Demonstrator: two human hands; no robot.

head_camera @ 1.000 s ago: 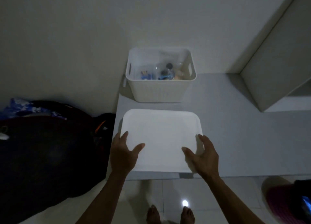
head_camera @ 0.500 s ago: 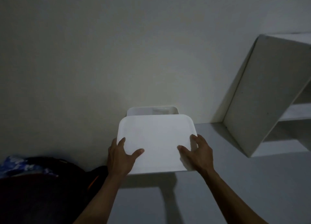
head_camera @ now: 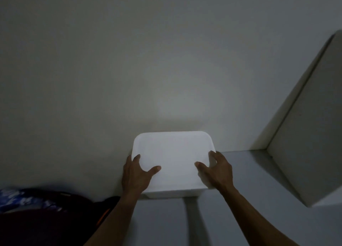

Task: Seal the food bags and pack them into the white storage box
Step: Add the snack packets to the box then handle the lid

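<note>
White plastic lid (head_camera: pixel 174 160) flat over box (head_camera: pixel 172 193), at shelf's (head_camera: pixel 259 199) left edge, against wall (head_camera: pixel 148 61). Nearest: left hand (head_camera: pixel 136 173) gripping lid's left edge, thumb on top; right hand (head_camera: pixel 217 170) gripping right edge likewise. Long axis left to right, spanning between both hands, equally near. Bags hidden. Beyond, right: slanted white panel (head_camera: pixel 305 144). Likely next: pressing lid straight down.
</note>
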